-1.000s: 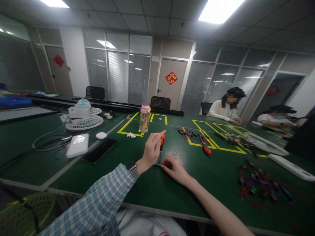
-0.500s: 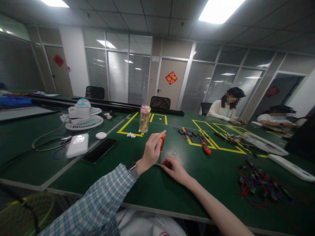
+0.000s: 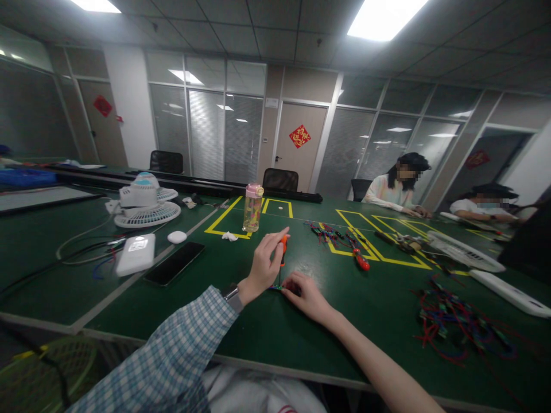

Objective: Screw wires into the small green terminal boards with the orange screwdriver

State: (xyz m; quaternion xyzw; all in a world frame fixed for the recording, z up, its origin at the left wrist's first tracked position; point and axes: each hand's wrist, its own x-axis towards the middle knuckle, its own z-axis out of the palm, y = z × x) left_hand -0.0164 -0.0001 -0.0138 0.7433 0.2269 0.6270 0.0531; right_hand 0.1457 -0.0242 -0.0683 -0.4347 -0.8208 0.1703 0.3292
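My left hand (image 3: 266,257) is closed around the orange and black handle of a screwdriver (image 3: 283,250), which stands upright with its thin shaft pointing down. The shaft's lower end meets a small green circuit board (image 3: 276,287) on the table. Pinched at the board's right end are the thumb and fingers of my right hand (image 3: 306,293). The exact contact of the tip is too small to make out. Beyond the hands to the right lies another screwdriver (image 3: 361,260) with a red handle, beside a bunch of wired boards (image 3: 330,234).
A pile of wired boards (image 3: 456,321) lies on the right of the green table (image 3: 241,338). To the left are a phone (image 3: 175,264), a white power bank (image 3: 136,254) and a fan (image 3: 146,203). A bottle (image 3: 252,209) stands ahead. Two people sit at the far right.
The screwdriver handle has turned slightly in my left hand, its orange and black sides showing differently. Both hands and the board stay in place.
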